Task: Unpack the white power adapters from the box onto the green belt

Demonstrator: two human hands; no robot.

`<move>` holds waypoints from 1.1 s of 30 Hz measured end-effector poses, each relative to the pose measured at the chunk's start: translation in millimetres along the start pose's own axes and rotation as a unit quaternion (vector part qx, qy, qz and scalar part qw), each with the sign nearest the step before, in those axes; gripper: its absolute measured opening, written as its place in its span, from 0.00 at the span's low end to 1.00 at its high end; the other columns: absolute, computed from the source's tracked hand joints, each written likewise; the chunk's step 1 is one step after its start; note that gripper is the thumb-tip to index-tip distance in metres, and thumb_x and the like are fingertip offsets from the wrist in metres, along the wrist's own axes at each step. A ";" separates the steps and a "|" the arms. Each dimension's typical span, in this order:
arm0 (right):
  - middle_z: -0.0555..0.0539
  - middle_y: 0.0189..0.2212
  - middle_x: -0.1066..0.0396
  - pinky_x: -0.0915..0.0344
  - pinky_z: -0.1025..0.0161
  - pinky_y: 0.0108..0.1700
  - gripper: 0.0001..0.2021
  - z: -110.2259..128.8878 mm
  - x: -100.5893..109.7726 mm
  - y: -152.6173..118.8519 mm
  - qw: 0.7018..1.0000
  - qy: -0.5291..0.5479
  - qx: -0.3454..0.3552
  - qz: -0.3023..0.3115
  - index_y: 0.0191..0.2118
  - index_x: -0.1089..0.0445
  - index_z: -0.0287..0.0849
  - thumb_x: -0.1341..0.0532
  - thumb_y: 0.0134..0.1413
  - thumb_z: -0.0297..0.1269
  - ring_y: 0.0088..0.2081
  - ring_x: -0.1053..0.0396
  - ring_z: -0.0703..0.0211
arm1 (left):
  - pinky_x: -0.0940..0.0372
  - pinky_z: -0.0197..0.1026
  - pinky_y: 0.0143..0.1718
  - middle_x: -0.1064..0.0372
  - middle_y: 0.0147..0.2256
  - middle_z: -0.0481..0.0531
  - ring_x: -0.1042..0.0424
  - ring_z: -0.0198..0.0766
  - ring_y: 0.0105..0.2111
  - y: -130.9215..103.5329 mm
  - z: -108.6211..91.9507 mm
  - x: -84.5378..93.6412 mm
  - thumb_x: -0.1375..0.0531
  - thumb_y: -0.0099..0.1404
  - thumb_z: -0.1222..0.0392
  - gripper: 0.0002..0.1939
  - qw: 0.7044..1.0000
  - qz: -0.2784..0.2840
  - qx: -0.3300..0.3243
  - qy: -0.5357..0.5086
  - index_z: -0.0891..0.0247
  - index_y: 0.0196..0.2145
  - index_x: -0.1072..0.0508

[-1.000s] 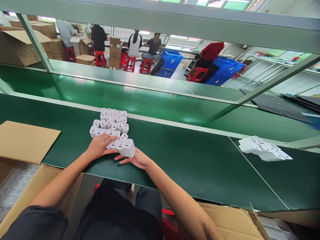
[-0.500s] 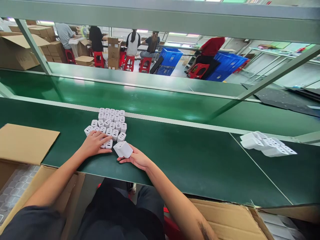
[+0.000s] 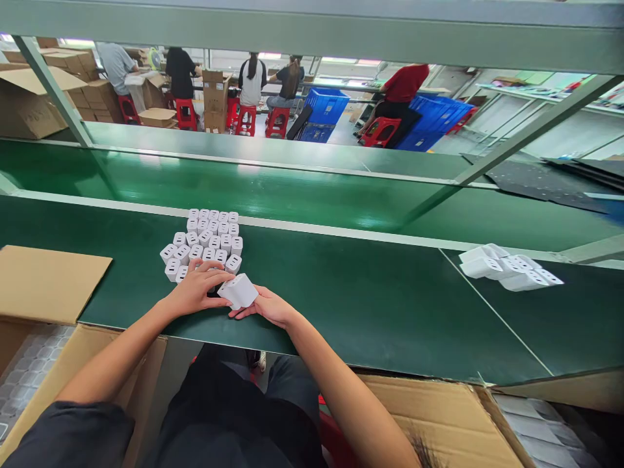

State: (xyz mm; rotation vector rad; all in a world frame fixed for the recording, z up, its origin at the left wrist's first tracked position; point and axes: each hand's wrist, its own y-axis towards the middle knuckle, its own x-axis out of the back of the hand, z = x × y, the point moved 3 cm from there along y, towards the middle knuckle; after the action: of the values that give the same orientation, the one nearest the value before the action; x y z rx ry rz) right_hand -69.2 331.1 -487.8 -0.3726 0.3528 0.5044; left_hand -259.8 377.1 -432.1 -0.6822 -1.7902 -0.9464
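Observation:
Several white blocks with dark slots, like plug adapters (image 3: 213,226), stand in uneven rows on the green bench (image 3: 341,292). In my right hand (image 3: 266,307) are white blocks (image 3: 240,292) held side by side above the bench, near its front edge. My left hand (image 3: 199,290) reaches over the front of the group, its thumb and fingers at the left side of the held blocks. Part of the group is hidden under that hand. Farther right on the bench lies a second cluster of white blocks (image 3: 509,266).
A cardboard flap (image 3: 53,283) rests at the left. Open boxes with trays stand below the bench at left (image 3: 97,370) and right (image 3: 429,416). Metal posts (image 3: 536,130) rise behind the bench. Several people sit on red stools beyond it, near blue crates (image 3: 325,107).
My left hand has moved right, off the front blocks at its fingertips, to the blocks held in my right hand. The camera view has shifted slightly.

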 end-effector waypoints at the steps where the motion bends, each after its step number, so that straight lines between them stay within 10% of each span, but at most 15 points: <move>1: 0.41 0.39 0.23 0.27 0.59 0.42 0.24 -0.4 3.2 -2.0 1.000 -0.021 0.010 -0.020 0.51 0.28 0.39 0.36 0.56 0.52 0.38 0.23 0.55 | 0.50 0.50 0.52 0.26 0.50 0.53 0.33 0.47 0.53 -0.3 0.7 1.2 0.41 0.65 0.38 0.26 1.000 -0.010 0.005 0.006 0.55 0.54 0.31; 7: 0.44 0.44 0.26 0.29 0.63 0.32 0.25 -7.7 21.1 -13.5 0.979 -0.046 0.111 -0.164 0.59 0.33 0.44 0.39 0.57 0.42 0.32 0.28 0.62 | 0.47 0.53 0.50 0.25 0.46 0.55 0.31 0.50 0.49 1.1 5.6 1.4 0.37 0.64 0.46 0.20 0.991 -0.043 0.020 0.124 0.57 0.51 0.27; 14: 0.47 0.55 0.32 0.34 0.55 0.56 0.34 -1.2 1.2 -22.8 0.988 -0.021 0.107 -0.107 0.62 0.39 0.51 0.35 0.47 0.29 0.45 0.26 0.57 | 0.45 0.53 0.51 0.28 0.49 0.58 0.32 0.52 0.50 -3.5 2.3 6.3 0.40 0.65 0.42 0.27 0.985 -0.051 0.013 0.165 0.58 0.57 0.31; 21: 0.43 0.58 0.36 0.32 0.54 0.55 0.23 -4.6 -0.1 -18.6 0.981 -0.015 0.132 -0.143 0.58 0.41 0.49 0.39 0.59 0.48 0.48 0.28 0.58 | 0.50 0.58 0.63 0.35 0.58 0.60 0.39 0.55 0.60 -36.6 27.3 22.2 0.40 0.64 0.40 0.31 0.971 -0.096 0.073 0.208 0.56 0.61 0.36; 33: 0.41 0.54 0.34 0.37 0.47 0.60 0.12 9.4 -9.8 -7.4 0.810 -0.429 0.312 -0.248 0.48 0.33 0.47 0.38 0.58 0.35 0.56 0.36 0.49 | 0.45 0.62 0.64 0.46 0.65 0.66 0.50 0.60 0.67 -43.8 38.3 3.8 0.42 0.67 0.44 0.35 0.962 -0.118 0.134 0.209 0.61 0.66 0.45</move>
State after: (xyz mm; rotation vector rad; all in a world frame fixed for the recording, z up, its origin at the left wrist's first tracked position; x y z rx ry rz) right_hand -71.2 325.2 -473.6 0.4228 -0.4678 -0.0155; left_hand -314.3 385.6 -450.8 -0.0854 -1.5956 -0.9013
